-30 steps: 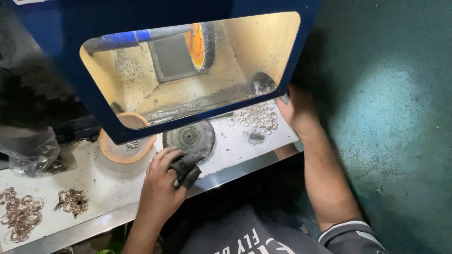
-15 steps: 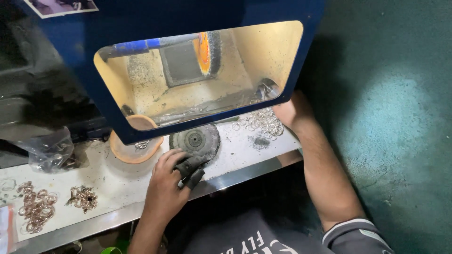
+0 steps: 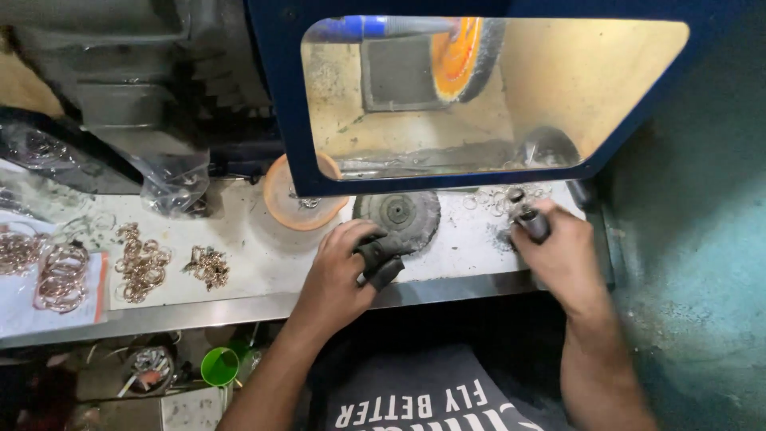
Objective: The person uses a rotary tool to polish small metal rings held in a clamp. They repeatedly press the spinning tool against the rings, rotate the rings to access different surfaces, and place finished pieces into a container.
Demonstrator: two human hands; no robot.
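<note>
My left hand (image 3: 339, 275) rests curled on the metal bench (image 3: 239, 307), its fingertips in dark rubber covers (image 3: 379, 263). It touches the near edge of a flat dark buffing wheel (image 3: 399, 214). My right hand (image 3: 562, 259), also with a dark cover on the thumb, is curled at the bench's right end, just in front of a scatter of small metal rings (image 3: 499, 199). It is blurred, and I cannot tell whether a ring is pinched in it.
A blue hood (image 3: 279, 120) covers an orange polishing wheel (image 3: 459, 56) on a spindle. An orange-rimmed disc (image 3: 303, 199) lies on the bench. Gold chains (image 3: 140, 259), bangles (image 3: 56, 275) and a plastic bag (image 3: 171, 183) lie left. A green cup (image 3: 219, 367) sits below.
My right hand has drawn back from under the hood and the ring pile toward the bench's front edge. My left hand stays by the dark wheel. The view has shifted right.
</note>
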